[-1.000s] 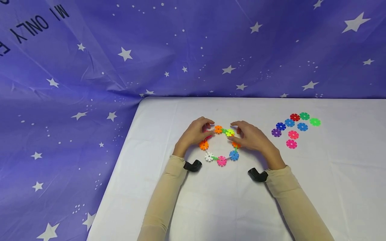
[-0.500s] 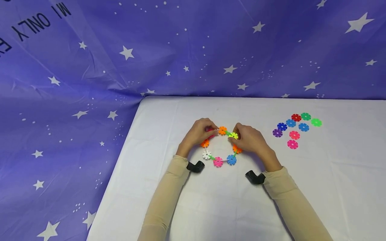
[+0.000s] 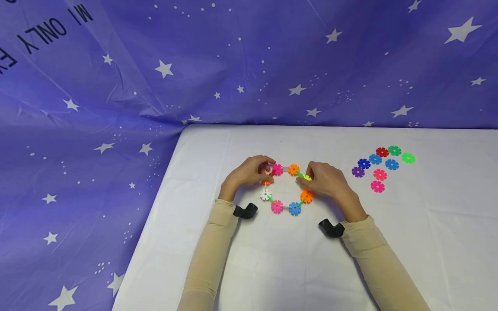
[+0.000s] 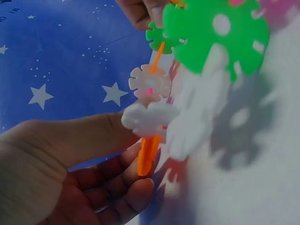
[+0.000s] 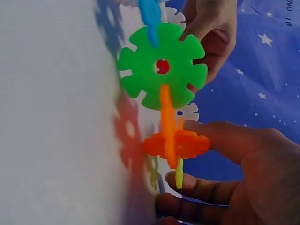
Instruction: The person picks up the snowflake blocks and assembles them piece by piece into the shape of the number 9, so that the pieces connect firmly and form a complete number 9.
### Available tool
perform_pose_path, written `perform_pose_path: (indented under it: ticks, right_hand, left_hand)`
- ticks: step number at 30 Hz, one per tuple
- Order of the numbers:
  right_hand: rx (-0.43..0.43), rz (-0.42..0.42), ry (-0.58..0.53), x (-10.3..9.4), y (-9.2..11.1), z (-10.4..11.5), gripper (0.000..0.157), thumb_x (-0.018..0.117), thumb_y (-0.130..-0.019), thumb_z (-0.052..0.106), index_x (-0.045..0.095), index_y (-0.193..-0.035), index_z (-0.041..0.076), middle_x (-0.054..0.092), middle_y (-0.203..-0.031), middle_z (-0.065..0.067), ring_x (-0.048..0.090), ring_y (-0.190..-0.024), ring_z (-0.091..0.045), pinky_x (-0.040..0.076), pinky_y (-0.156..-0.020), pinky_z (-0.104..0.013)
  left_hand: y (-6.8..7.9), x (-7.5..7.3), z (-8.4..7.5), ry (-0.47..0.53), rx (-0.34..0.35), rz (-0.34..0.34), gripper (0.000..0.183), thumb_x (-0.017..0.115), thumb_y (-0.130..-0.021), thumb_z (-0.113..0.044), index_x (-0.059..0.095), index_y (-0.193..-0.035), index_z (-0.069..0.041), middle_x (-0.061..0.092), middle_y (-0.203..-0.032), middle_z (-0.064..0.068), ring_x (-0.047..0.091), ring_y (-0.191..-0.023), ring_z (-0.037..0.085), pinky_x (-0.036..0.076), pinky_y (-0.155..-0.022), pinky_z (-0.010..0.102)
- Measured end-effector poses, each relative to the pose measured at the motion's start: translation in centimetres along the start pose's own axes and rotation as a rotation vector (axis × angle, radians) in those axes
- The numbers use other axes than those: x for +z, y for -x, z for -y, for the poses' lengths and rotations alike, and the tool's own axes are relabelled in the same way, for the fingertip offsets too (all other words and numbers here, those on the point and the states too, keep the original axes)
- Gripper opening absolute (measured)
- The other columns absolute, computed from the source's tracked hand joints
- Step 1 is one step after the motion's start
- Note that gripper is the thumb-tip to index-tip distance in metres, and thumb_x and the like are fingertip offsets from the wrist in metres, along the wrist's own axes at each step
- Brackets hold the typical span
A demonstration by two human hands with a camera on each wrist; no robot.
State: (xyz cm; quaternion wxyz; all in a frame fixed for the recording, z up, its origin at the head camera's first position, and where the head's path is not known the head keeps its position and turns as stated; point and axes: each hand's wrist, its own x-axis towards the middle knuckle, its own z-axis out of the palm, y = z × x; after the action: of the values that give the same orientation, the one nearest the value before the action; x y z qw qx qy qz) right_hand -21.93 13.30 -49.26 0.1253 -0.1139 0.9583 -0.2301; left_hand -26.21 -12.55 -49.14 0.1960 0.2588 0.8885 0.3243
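A ring of interlocking plastic snowflake discs (image 3: 277,207) is held near the middle of the table in the head view. It joins pink, blue, orange, white, green, yellow and red discs, some edge-on. My left hand (image 3: 249,171) is curled at its upper left, around an orange disc (image 4: 147,154), with the thumb partly behind a white disc (image 4: 145,119). At the upper right, my right hand (image 3: 327,179) pinches the ring by a yellow disc (image 5: 179,173), beside an orange disc (image 5: 192,144). A green disc (image 5: 164,65) stands large in the right wrist view.
Several loose discs (image 3: 375,159) in red, green, blue, purple and pink lie flat to the right of the ring. The white-covered table (image 3: 268,268) meets a purple star-patterned cloth (image 3: 249,65) at its back and left edges. Black wrist mounts sit by both cuffs.
My right hand has closed onto the ring's yellow disc. The left hand came in at the pink disc, then moved back left, so that disc shows fully. The ring has turned slightly clockwise.
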Motion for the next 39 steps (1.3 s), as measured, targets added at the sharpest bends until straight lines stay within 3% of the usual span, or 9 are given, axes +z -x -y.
perform_pose_path:
  ticks: [5, 12, 16, 20, 25, 29, 33, 39]
  right_hand:
    - [-0.036, -0.018, -0.025, 0.0, 0.1, -0.3, 0.035, 0.067, -0.090, 0.040, 0.063, -0.098, 0.006, 0.063, -0.079, -0.005, 0.055, -0.069, -0.020, 0.045, -0.063, -0.034]
    - [-0.108, 0.012, -0.072, -0.2, 0.0, -0.3, 0.032, 0.066, -0.093, 0.032, 0.064, -0.106, 0.002, 0.065, -0.088, -0.009, 0.057, -0.076, -0.022, 0.050, -0.074, -0.041]
    - [-0.134, -0.056, -0.092, -0.8, 0.4, -1.2, 0.028, 0.067, -0.093, 0.028, 0.065, -0.106, 0.004, 0.063, -0.085, -0.007, 0.054, -0.072, -0.021, 0.046, -0.069, -0.036]
    - [-0.157, -0.141, -0.143, -2.1, 1.1, -3.6, 0.026, 0.067, -0.093, 0.025, 0.065, -0.110, 0.004, 0.062, -0.086, -0.007, 0.052, -0.072, -0.020, 0.044, -0.066, -0.033]
    - [-0.089, -0.221, -0.122, -4.0, 2.9, -8.2, 0.030, 0.070, -0.091, 0.022, 0.064, -0.112, 0.002, 0.061, -0.085, -0.009, 0.053, -0.072, -0.022, 0.042, -0.064, -0.034]
    - [-0.001, -0.198, -0.045, -4.5, 4.4, -11.1, 0.037, 0.073, -0.088, 0.022, 0.062, -0.116, 0.001, 0.057, -0.087, -0.012, 0.052, -0.076, -0.025, 0.040, -0.065, -0.036]
    - [-0.001, -0.164, -0.022, -4.2, 4.9, -12.1, 0.038, 0.071, -0.089, 0.022, 0.061, -0.120, 0.002, 0.054, -0.092, -0.013, 0.051, -0.083, -0.027, 0.040, -0.067, -0.039]
    - [-0.008, -0.209, -0.027, -4.1, 5.1, -12.3, 0.029, 0.070, -0.089, 0.017, 0.062, -0.110, 0.000, 0.055, -0.092, -0.015, 0.051, -0.083, -0.028, 0.039, -0.068, -0.039]
  left_hand:
    - [-0.2, 0.1, -0.1, 0.006, 0.048, -0.017, 0.045, 0.077, -0.085, -0.015, 0.063, -0.126, -0.004, 0.065, -0.099, 0.007, 0.058, -0.086, 0.014, 0.047, -0.077, 0.022]
    - [-0.3, 0.2, -0.4, -0.015, 0.028, -0.023, 0.037, 0.070, -0.091, -0.012, 0.063, -0.127, -0.006, 0.064, -0.100, 0.006, 0.058, -0.091, 0.016, 0.048, -0.081, 0.026]
    - [-0.5, 0.4, -0.9, -0.069, 0.030, -0.031, 0.040, 0.069, -0.092, -0.018, 0.061, -0.129, -0.006, 0.062, -0.107, 0.007, 0.057, -0.098, 0.018, 0.048, -0.089, 0.030]
    - [-0.6, 0.7, -1.6, -0.130, 0.017, -0.042, 0.044, 0.069, -0.093, -0.023, 0.059, -0.131, -0.006, 0.060, -0.115, 0.009, 0.054, -0.107, 0.021, 0.044, -0.099, 0.034]
    - [-1.2, 1.1, -2.5, -0.184, -0.003, -0.074, 0.046, 0.072, -0.090, -0.026, 0.061, -0.129, -0.005, 0.061, -0.116, 0.011, 0.054, -0.102, 0.022, 0.045, -0.096, 0.035]
    - [-1.9, 1.3, -2.7, -0.219, -0.009, -0.064, 0.043, 0.074, -0.088, -0.027, 0.064, -0.124, -0.005, 0.062, -0.112, 0.009, 0.054, -0.098, 0.021, 0.046, -0.094, 0.034]
    - [-2.2, 1.0, -2.8, -0.247, -0.023, -0.036, 0.037, 0.076, -0.086, -0.026, 0.069, -0.117, -0.007, 0.062, -0.108, 0.007, 0.056, -0.097, 0.020, 0.046, -0.094, 0.033]
    - [-2.1, 0.5, -3.1, -0.271, -0.024, -0.015, 0.039, 0.076, -0.086, -0.028, 0.068, -0.118, -0.008, 0.062, -0.106, 0.006, 0.055, -0.094, 0.021, 0.047, -0.090, 0.035]
